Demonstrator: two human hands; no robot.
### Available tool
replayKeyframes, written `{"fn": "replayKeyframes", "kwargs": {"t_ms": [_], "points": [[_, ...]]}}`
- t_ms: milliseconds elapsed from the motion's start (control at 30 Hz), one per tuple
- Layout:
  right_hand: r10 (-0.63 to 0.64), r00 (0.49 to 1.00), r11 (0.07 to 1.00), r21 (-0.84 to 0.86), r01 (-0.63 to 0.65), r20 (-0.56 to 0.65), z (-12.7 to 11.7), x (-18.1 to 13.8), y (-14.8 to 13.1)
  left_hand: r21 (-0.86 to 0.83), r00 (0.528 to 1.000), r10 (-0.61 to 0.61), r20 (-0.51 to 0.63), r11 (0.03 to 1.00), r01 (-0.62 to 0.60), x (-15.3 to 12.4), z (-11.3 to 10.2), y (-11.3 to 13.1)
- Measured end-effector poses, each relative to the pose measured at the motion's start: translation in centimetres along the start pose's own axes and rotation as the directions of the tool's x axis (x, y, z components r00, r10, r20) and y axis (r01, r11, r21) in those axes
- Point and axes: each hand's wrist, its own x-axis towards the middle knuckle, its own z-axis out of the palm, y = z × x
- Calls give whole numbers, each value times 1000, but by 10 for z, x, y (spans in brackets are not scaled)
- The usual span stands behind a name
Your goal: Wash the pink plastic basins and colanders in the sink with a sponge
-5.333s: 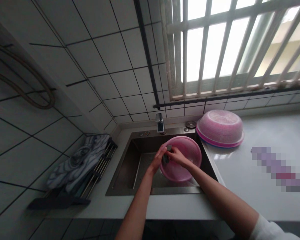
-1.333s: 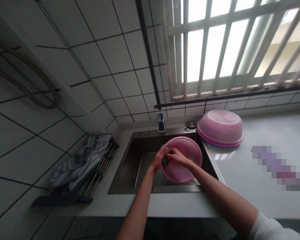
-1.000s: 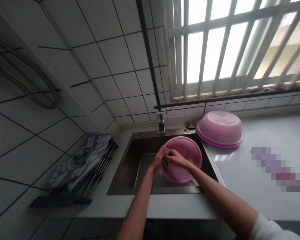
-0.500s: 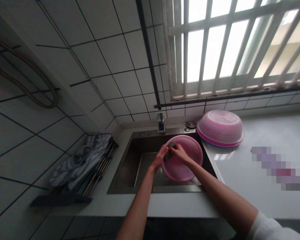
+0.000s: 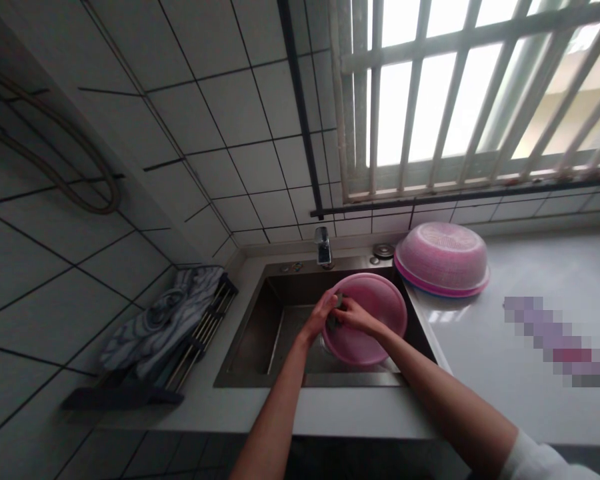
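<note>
Slipping a little lower since half a second ago, the right hand (image 5: 352,313) now sits closer in against the left hand (image 5: 322,315), and the top of the grey-green piece (image 5: 332,323) has come down between them, showing as a narrower tip. Nearest me are the table (image 5: 345,413) front and a white sleeve (image 5: 543,460) on the right arm. Beyond these, both hands are closed on that small piece, right fingers pinching it, left fingers bent round its other side. Its long axis runs steeply, near end low, far end tipped toward the tap and slightly to the right. It looks dull, darker low down and paler at the tip; fingers hide much of it, so I can't tell whether it's cloth or a pad. It is held over the left rim of a pink basin (image 5: 373,343), a round one standing in the steel sink (image 5: 263,340). Farther back stand the chrome tap (image 5: 323,248) and, right of the sink, an upturned pink colander (image 5: 443,250). White bars cross the window (image 5: 455,113) behind.
</note>
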Motion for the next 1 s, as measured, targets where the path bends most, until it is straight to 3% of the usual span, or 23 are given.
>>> {"fn": "replayKeyframes", "kwargs": {"t_ms": [67,233,400,433,567,600,733,800,933,1000], "points": [[-16,998,1000,18,15,63,3,0,1,-3,1000,14,0,1000,-14,0,-1,0],[-17,978,999,27,23,-206,-4,6,6,12,999,29,24,1000,-29,1,0,0],[-12,999,1000,-19,14,52,0,4,12,40,999,31,13,999,-31,1,0,0],[-28,998,999,-27,30,52,1,4,13,49,999,42,14,998,-43,2,0,0],[-77,973,996,-53,67,-218,-2,7,14,53,998,50,27,997,-52,1,-1,2],[-85,968,995,-69,71,-238,-3,7,14,52,999,42,26,998,-44,1,-1,2],[-105,995,985,-136,104,4,4,1,14,67,999,41,20,997,-42,0,0,3],[-104,994,983,-150,109,38,4,1,13,73,997,64,33,995,-67,0,0,3],[-123,956,986,-140,88,-268,-4,6,13,62,997,59,52,996,-62,-1,0,3],[-121,938,988,-132,81,-325,-5,6,13,48,997,46,64,998,-49,-1,0,2]]}}
